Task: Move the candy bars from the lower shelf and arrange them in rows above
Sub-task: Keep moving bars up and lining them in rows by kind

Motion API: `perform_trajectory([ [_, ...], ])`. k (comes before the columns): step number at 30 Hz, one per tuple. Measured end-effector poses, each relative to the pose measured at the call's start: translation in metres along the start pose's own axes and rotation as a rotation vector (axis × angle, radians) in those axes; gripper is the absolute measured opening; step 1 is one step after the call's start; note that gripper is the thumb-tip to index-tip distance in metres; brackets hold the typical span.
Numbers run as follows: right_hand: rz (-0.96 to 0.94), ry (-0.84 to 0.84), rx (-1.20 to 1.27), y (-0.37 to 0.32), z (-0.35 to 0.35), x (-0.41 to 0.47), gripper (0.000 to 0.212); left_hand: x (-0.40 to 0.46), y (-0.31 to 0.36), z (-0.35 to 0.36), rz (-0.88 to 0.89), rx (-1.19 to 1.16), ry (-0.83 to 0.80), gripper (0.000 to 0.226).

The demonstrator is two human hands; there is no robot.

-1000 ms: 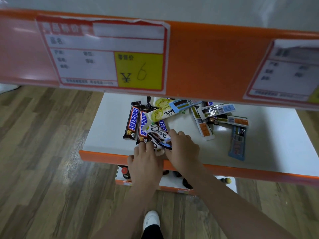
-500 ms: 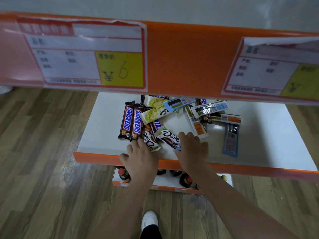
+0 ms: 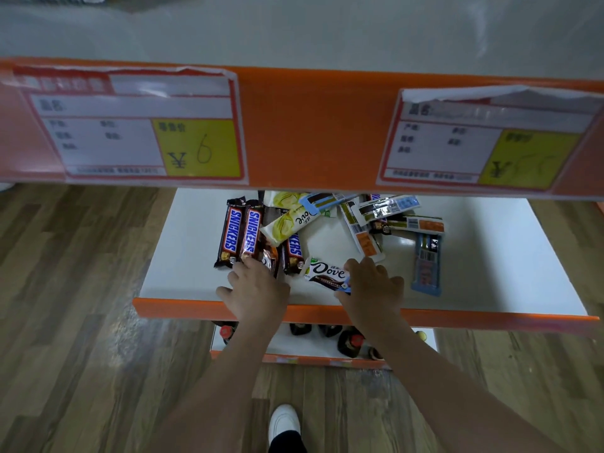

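Candy bars (image 3: 327,233) were seen heaped loosely along the back of the lower shelf (image 3: 183,273), with none yet shown on the shelf above (image 3: 310,34), whose white top appeared bare where it could be seen. The task was therefore judged to be at its very start, with the whole pile left to be lifted and laid in rows.

A dark Dove bar (image 3: 327,274) near the front edge was pinched at its right end by the right hand (image 3: 372,289), its fingers curled onto the wrapper. The left hand (image 3: 258,289) was laid with its fingers over the near ends of the Snickers bars (image 3: 240,235), towards the left of the pile; whether its grip was closed on one or only resting there could not be told.

Towards the right edge, a blue-wrapped bar (image 3: 426,264) lay apart from the rest. Two price labels (image 3: 137,125) were fixed to the orange front lip of the upper shelf.
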State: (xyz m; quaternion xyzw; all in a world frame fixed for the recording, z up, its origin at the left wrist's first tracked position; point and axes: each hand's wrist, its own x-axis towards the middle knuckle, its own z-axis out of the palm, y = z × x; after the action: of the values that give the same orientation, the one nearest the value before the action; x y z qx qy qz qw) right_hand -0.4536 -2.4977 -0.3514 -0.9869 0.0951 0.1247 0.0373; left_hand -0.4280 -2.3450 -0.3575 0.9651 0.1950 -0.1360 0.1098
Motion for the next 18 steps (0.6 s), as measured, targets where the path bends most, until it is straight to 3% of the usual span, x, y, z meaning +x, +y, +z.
perform_trajectory([
  [11, 0.078, 0.022, 0.032, 0.031, 0.001, 0.002, 0.042, 0.006, -0.017, -0.014, 0.249, 0.045, -0.046, 0.045],
  [18, 0.055, 0.039, 0.065, 0.038, 0.006, -0.001, 0.047, 0.001, -0.014, 0.002, 0.298, -0.012, 0.083, 0.045],
])
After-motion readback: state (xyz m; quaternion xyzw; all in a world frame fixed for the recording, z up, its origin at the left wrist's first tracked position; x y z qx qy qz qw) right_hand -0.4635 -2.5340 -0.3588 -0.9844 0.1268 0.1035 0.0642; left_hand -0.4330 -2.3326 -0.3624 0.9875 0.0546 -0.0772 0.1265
